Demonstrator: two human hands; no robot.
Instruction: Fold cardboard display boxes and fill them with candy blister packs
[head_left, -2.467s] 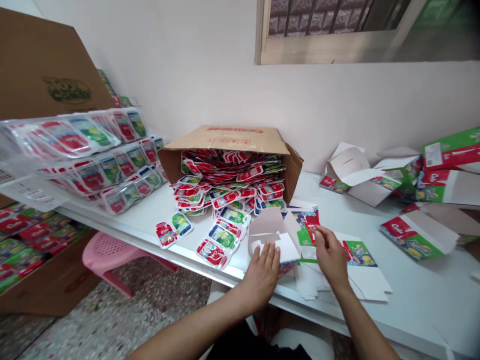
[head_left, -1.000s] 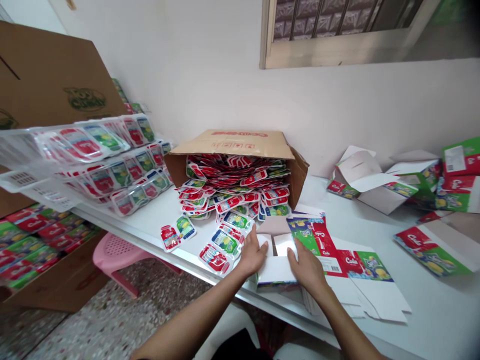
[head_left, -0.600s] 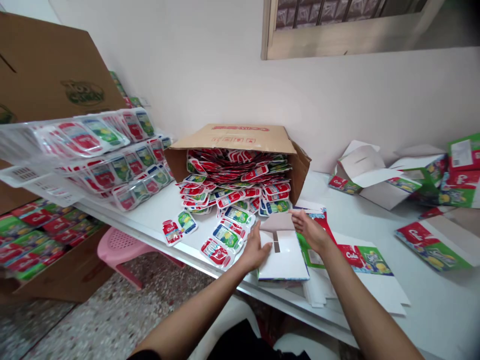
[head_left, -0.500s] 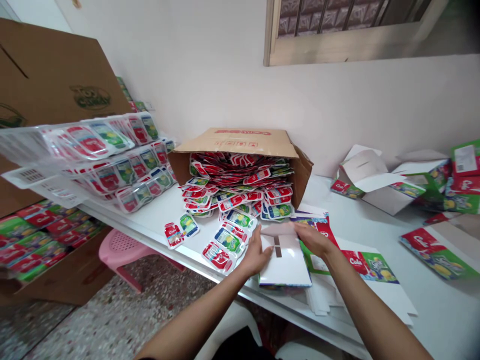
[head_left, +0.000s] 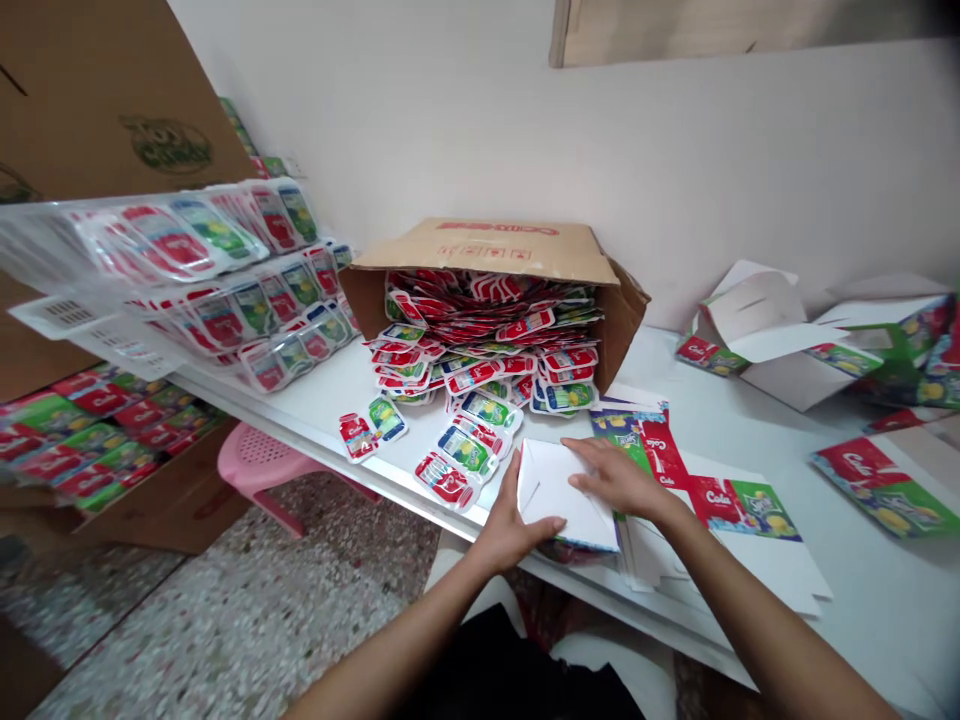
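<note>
A small printed carton (head_left: 559,492) stands at the table's front edge, its white flap folded flat over the top. My left hand (head_left: 511,525) grips its left side, with the thumb lying across the near part of the flap. My right hand (head_left: 611,475) holds the far right edge, its fingers bent over the white top. Left of the carton lies a row of red and green can-shaped sachets (head_left: 469,450). Two loose sachets (head_left: 373,425) rest farther left. Flat, unfolded cartons (head_left: 739,515) lie under and beside my right forearm.
A brown cardboard box (head_left: 487,250) on its side spills sachets toward me. Clear packs of sachets (head_left: 247,300) are stacked at left beside a large carton (head_left: 112,120). Partly folded cartons (head_left: 795,350) sit at right. A pink stool (head_left: 270,460) stands below the table edge.
The carton's top flap has gone from partly raised, with a dark slot showing, to lying flat. My right hand has moved slightly inward over the top. The view has tilted down.
</note>
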